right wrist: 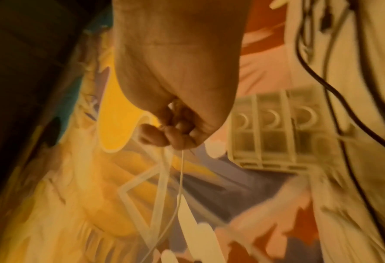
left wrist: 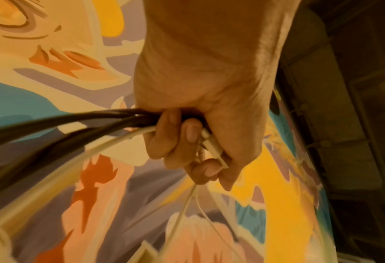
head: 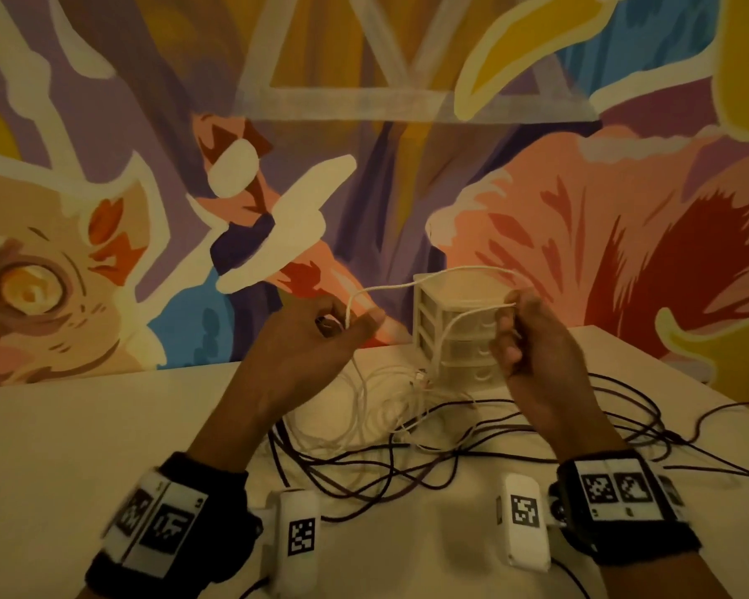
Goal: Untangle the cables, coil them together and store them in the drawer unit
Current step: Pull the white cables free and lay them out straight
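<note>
the right hand (right wrist: 171,89) hangs with fingers (right wrist: 178,140) curled tight, pinching a thin white cable (right wrist: 180,178) that runs away from the fingertips toward the blurred painted wall (right wrist: 74,204). beside the hand stands the pale drawer unit (right wrist: 275,131), seen turned sideways, its three drawers showing curved handles. black cables (right wrist: 308,62) trail over the pale table (right wrist: 367,71) past the unit.

dim, warm yellow-orange light tints all three views, with no glare and only soft shadows. the head view bends at its edges and smears on the wristbands (head: 165,525); both wrist views are blurred, worst toward the corners.
</note>
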Motion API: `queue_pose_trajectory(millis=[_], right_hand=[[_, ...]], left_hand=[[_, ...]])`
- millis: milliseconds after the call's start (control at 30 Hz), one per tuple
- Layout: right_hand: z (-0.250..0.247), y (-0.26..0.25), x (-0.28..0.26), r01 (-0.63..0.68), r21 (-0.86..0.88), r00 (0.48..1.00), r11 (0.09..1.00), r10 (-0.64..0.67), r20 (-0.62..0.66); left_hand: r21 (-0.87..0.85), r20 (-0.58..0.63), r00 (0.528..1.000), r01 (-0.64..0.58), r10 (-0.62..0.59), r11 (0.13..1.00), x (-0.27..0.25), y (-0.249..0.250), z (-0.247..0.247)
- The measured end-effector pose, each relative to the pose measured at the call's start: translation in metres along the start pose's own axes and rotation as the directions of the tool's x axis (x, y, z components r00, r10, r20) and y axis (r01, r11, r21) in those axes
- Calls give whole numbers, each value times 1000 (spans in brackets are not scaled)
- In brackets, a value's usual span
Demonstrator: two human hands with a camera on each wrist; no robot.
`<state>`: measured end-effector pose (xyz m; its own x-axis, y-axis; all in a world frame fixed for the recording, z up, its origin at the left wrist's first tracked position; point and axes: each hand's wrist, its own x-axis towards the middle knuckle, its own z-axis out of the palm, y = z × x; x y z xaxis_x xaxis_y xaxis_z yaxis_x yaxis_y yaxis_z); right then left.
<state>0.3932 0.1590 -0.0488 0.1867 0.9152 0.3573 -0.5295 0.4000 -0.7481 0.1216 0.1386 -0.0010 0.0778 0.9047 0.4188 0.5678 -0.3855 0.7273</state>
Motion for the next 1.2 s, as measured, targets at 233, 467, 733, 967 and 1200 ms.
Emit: queue_pose_trajectory(millis=[233, 467, 733, 967, 1200], right_hand=[[-40, -37, 14, 279, -398, 876, 874, -401, -268], [-156, -46, 26, -417, -703, 830, 575, -74, -553], [-81, -56, 8, -182, -975, 973, 124, -118, -197], [43, 27, 14, 255, -946, 871, -201, 472, 134], [73, 75, 33, 428, -763, 667, -485, 739, -96]], left_hand=[[-218, -125, 991, -75, 48, 973, -19, 47, -52], [-523, -184, 983, -100, 2, 846, -28, 55, -90], [-584, -48, 996, -85, 70, 807, -34, 62, -95], [-580, 173, 969, -45, 177, 813, -50, 84, -94], [-551, 287, 917, -79, 277, 831, -62, 95, -95]])
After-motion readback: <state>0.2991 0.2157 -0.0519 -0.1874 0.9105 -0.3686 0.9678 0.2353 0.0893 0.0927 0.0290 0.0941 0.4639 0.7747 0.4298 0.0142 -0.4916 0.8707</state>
